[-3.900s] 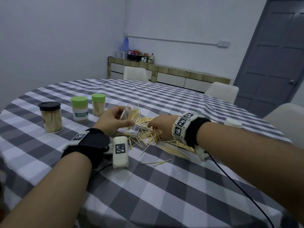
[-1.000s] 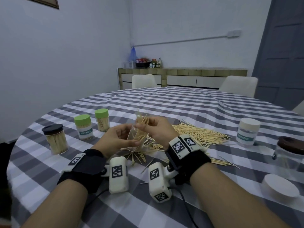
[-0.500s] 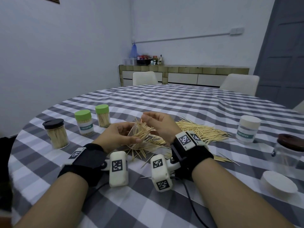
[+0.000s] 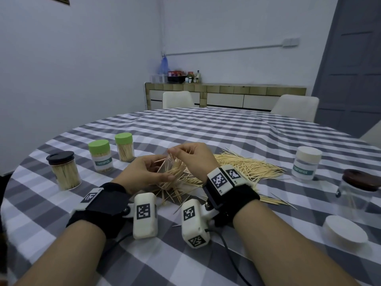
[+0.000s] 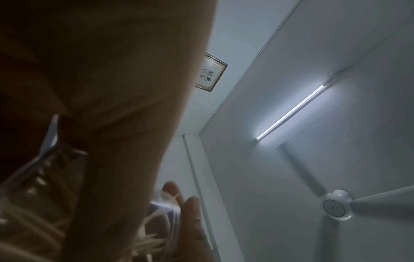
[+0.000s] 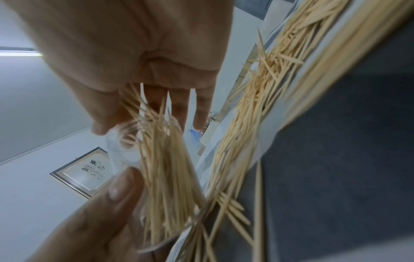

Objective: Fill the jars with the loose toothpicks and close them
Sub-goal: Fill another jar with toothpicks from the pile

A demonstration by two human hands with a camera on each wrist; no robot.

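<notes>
Three small jars full of sticks [image 4: 64, 171] stand closed at the left. My left hand [image 4: 144, 172] holds a clear plastic jar [image 6: 156, 177] in the middle. My right hand [image 4: 191, 157] pinches thin wooden toothpicks [image 6: 165, 170] into it. A big loose pile [image 4: 247, 166] waits at the right.

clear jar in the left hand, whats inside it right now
A bundle of toothpicks fills the tilted clear jar, tips sticking past its mouth, where the right hand pinches some. The left hand covers the jar's base, so the fill there is hidden.
</notes>
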